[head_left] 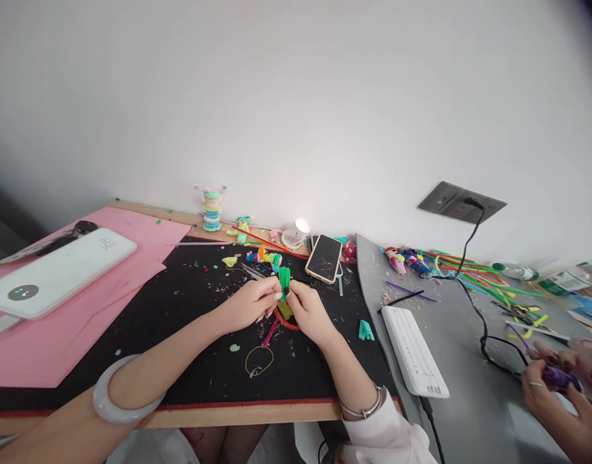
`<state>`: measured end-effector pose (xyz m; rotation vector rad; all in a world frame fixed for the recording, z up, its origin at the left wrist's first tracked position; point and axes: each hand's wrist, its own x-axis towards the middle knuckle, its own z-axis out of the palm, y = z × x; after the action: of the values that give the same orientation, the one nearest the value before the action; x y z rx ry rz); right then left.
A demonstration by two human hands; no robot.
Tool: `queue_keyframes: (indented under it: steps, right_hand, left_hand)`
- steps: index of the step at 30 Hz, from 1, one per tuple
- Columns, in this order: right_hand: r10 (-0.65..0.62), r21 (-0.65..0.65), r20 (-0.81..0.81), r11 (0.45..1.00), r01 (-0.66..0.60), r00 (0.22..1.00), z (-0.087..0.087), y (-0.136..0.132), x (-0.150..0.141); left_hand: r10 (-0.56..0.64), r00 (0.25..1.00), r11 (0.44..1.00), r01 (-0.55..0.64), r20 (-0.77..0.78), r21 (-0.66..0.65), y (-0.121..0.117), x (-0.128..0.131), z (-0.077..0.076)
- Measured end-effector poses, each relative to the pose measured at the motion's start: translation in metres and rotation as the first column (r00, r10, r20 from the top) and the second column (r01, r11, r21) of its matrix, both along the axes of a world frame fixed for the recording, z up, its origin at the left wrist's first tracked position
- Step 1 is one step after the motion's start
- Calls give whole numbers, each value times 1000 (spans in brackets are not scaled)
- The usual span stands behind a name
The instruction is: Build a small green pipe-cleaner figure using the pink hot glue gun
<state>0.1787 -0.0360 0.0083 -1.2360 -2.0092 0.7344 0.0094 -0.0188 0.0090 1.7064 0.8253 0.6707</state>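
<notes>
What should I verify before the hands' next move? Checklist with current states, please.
1. Both hands on the green bundle: ok, left hand and right hand both hold it.
2. Bundle's base secured: cannot tell, the hands cover it.
3. Scissors shut: cannot tell, partly hidden beyond the left hand.
4. Mat free of scraps: not ok, scraps are scattered over it.
5. Teal piece loose: ok, it lies apart from the right hand.
6. Co-worker's hands out of the way: ok, at far right.
</notes>
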Motion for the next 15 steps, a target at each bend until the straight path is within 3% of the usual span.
queue_keyframes:
  steps: [10, 15]
  right_hand:
    - [20, -12, 0, 1000, -20, 1000, 2, 0, 1]
    - [-27, -63, -42, 998, 25, 999, 3, 0, 2]
  left_hand:
    - [-26, 998, 999, 28, -53, 34, -2, -2, 12]
    - [31, 996, 994, -21, -85, 109, -2, -2, 15]
